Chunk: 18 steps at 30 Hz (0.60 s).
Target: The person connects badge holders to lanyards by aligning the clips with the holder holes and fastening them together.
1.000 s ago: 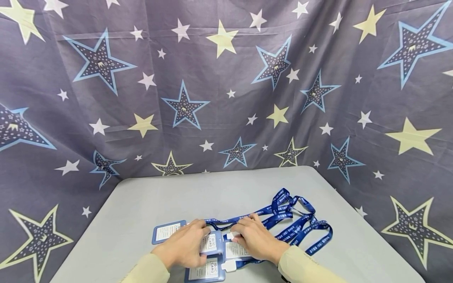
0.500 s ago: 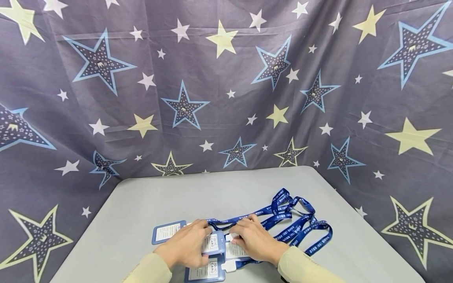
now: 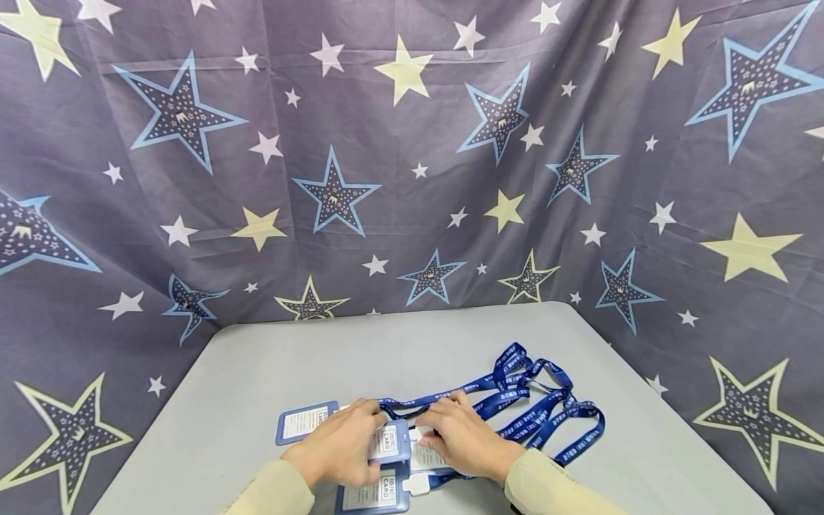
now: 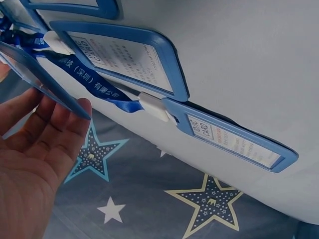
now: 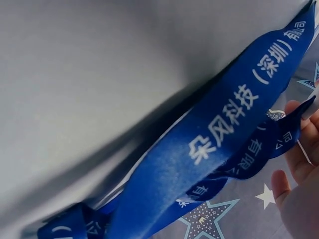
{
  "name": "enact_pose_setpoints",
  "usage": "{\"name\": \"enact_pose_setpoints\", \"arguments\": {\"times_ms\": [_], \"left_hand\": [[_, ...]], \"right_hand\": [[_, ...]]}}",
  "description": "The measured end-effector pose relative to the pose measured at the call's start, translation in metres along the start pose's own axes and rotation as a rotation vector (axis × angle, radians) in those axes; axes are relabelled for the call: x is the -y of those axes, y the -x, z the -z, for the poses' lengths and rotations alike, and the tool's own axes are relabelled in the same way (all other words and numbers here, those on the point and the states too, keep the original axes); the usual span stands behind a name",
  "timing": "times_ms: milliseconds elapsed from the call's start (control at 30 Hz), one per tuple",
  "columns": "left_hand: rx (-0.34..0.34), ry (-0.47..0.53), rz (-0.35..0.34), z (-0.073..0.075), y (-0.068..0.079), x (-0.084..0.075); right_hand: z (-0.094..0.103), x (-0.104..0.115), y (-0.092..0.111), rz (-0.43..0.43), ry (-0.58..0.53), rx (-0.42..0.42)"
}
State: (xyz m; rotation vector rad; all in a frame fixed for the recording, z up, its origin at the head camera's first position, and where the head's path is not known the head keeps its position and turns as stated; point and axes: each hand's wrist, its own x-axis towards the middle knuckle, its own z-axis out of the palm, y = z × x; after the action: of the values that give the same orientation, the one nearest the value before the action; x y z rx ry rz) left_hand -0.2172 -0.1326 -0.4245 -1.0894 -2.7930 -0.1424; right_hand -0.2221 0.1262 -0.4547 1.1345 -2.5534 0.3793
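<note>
My left hand (image 3: 341, 445) grips a blue-framed ID card holder (image 3: 389, 442) between thumb and fingers, raised a little over the others. In the left wrist view, the fingers (image 4: 62, 122) curl behind the edge of that card holder (image 4: 47, 82). Just right of it, my right hand (image 3: 468, 438) pinches a white clip (image 3: 421, 431) on a blue lanyard. The right wrist view has the lanyard (image 5: 224, 119) running large across it, the right hand (image 5: 304, 169) at its edge and the clip mostly cut off. Whether clip and held card holder touch is unclear.
One card holder (image 3: 302, 422) lies left of my hands, another (image 3: 373, 493) below them with its white clip (image 3: 416, 484), and a third (image 3: 428, 459) under the right hand. Tangled blue lanyards (image 3: 547, 408) spread rightward over the grey table (image 3: 309, 357). A star-patterned curtain (image 3: 412, 143) surrounds it.
My left hand and the card holder in it have shifted very slightly to the right, towards the right hand. The right hand and the lanyards are almost still.
</note>
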Motion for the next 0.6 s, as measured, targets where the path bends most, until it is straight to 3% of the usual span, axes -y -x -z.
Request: {"name": "enact_pose_setpoints", "arguments": {"times_ms": [600], "left_hand": [[-0.008,-0.016,-0.016,-0.0019,-0.0009,-0.0005]], "right_hand": [[-0.0012,0.0038,0.0004,0.021,-0.022,0.007]]}}
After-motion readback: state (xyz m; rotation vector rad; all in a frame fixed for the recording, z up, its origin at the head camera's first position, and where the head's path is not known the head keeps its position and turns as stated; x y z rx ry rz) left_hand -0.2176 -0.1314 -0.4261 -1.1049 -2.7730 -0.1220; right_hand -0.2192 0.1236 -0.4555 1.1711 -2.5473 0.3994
